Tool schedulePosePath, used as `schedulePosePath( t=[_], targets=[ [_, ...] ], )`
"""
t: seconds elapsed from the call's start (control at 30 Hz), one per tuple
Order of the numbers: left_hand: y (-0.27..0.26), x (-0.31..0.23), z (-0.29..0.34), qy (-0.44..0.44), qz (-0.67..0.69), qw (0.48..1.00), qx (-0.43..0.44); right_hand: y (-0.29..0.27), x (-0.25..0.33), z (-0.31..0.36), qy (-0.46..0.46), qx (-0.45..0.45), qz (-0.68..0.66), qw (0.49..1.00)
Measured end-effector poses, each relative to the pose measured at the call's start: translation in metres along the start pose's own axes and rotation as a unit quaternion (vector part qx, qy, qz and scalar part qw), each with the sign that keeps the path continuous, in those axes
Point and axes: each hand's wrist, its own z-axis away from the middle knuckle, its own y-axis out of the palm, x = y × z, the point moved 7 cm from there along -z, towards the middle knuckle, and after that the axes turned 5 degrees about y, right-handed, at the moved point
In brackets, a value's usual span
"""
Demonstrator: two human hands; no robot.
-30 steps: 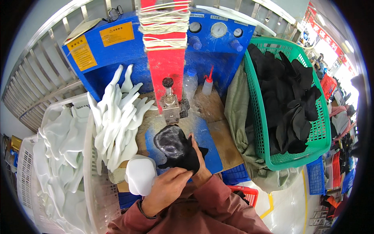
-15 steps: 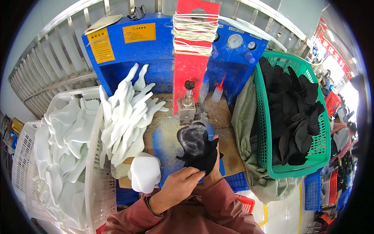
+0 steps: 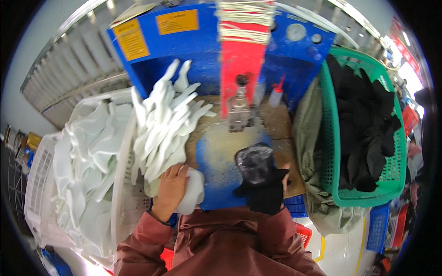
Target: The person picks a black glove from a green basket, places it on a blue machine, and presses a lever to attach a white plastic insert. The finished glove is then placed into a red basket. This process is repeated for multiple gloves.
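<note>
My left hand is at the left side of a smooth white moulded pad, its fingers closed over the pad's edge. On the right, my right hand holds a black fabric piece from beneath and beside it; only some of its fingers show. The fabric piece has a shiny, dark, rounded face turned up. Just beyond lies the machine's blue work surface, dusted with pale residue, under a metal clamp head on a red upright.
White slender curved pieces are heaped left of the red upright. A white basket of similar pieces stands farther left. At right is a green basket full of black pieces. A red-tipped bottle stands behind.
My left hand has let go of the black fabric piece and moved left onto the white pad. My right hand keeps the black piece, now farther right. The view has shifted.
</note>
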Motion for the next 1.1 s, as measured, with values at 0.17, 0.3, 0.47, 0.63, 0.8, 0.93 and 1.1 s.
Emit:
schedulePosePath(
  t=[0.17, 0.3, 0.47, 0.63, 0.8, 0.93, 1.1],
  targets=[
    [0.012, 0.004, 0.001, 0.025, 0.009, 0.999, 0.018, -0.004, -0.009, 0.006, 0.048, 0.106, -0.022, 0.993],
    [0.003, -0.005, -0.004, 0.037, 0.001, 0.999, 0.038, -0.011, -0.011, 0.005, 0.048, 0.119, -0.027, 0.991],
    [-0.079, -0.026, -0.005, -0.065, 0.224, 0.972, -0.004, 0.004, -0.010, 0.012, 0.087, 0.225, -0.113, 0.964],
    [-0.092, -0.082, -0.032, -0.009, 0.485, 0.869, 0.095, -0.015, -0.028, 0.011, 0.087, 0.038, 0.033, 0.995],
    [-0.028, -0.112, -0.069, 0.004, 0.431, 0.902, 0.030, -0.029, -0.037, 0.017, 0.129, -0.014, 0.053, 0.990],
    [-0.011, -0.114, -0.070, -0.028, 0.388, 0.921, -0.003, -0.033, -0.031, 0.021, 0.094, -0.047, 0.140, 0.985],
    [-0.007, -0.110, -0.072, -0.032, 0.366, 0.930, -0.021, -0.018, -0.034, 0.020, 0.070, -0.020, 0.116, 0.991]
  ],
)
